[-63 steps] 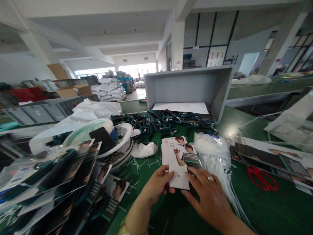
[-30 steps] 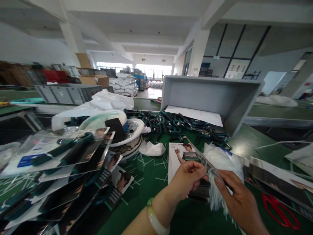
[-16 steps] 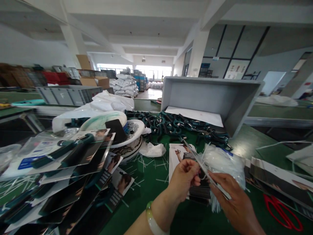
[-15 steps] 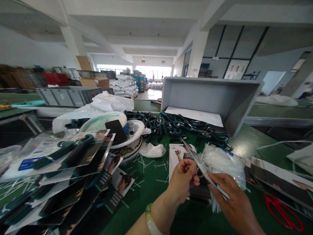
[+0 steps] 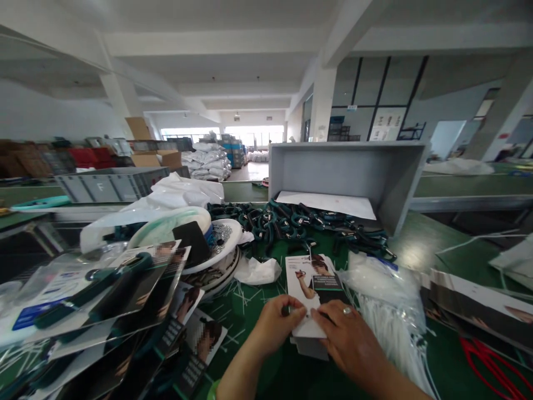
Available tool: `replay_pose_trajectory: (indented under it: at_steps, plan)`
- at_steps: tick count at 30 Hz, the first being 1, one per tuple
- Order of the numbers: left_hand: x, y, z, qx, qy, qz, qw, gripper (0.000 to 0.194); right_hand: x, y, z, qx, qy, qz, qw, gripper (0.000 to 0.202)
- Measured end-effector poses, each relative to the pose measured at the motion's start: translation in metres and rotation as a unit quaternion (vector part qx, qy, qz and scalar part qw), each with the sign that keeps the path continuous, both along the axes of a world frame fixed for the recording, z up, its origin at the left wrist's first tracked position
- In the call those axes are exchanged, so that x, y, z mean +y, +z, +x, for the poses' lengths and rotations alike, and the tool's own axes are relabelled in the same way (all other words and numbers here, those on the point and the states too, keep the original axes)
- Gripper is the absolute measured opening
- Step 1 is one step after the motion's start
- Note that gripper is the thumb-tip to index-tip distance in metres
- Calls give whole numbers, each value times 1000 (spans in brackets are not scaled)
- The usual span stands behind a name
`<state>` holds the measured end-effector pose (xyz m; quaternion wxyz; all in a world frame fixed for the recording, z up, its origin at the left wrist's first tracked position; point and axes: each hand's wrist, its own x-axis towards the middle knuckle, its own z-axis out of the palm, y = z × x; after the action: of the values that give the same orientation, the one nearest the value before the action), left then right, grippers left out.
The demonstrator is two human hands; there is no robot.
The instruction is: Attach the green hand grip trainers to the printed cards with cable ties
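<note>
I take the step in hand to be fine fingertip work at the small hole low on a printed card (image 5: pixel 303 289), which lies on a stack (image 5: pixel 312 349) right in front of me. My left hand (image 5: pixel 283 322) is curled, thumb and forefinger nearly closed beside that hole; I cannot tell whether a tie sits between them. My right hand (image 5: pixel 352 336) is partly open, fingers over the card's lower right, touching it, though whether the thumb grips from below is hidden. As I judge it, the next move calls for a steady card and a precise pinch close to the hole. The green tabletop (image 5: pixel 420 233) is crowded: loose white ties (image 5: pixel 387 333) fan out just right of the stack by a clear bag (image 5: pixel 370 278), with red scissors (image 5: pixel 478 353) and more cards (image 5: pixel 470 303) beyond. Carded pliers (image 5: pixel 104 291) overlap on my left near white trays (image 5: pixel 227 244), and loose pliers (image 5: pixel 287 219) spill before a grey crate (image 5: pixel 328 169) tipped on its side. Behind lies a pale, pillared hall with stacked sacks (image 5: pixel 204 162) and bright windows
</note>
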<state>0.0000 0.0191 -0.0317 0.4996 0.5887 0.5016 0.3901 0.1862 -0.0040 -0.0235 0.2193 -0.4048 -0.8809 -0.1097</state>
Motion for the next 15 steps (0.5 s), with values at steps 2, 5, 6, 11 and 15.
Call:
replay_pose_trajectory:
  at_steps: [2, 5, 6, 11, 15]
  plan:
    - [3, -2, -5, 52, -7, 22, 998, 20, 5, -1, -2, -3, 5, -23, 1000, 43]
    - [6, 0, -5, 119, 45, 106, 986, 11, 12, -3, -3, 0, 18, -55, 998, 41]
    - [7, 0, -4, 131, 70, 141, 979, 10, 14, -4, -3, -1, 20, -65, 998, 40]
    - [10, -10, 6, 87, 123, 264, 953, 13, 26, 3, 7, -35, 47, -128, 990, 41]
    - [12, -28, 11, -20, 27, 243, 969, 9, 63, 52, -4, -60, 96, -195, 974, 30]
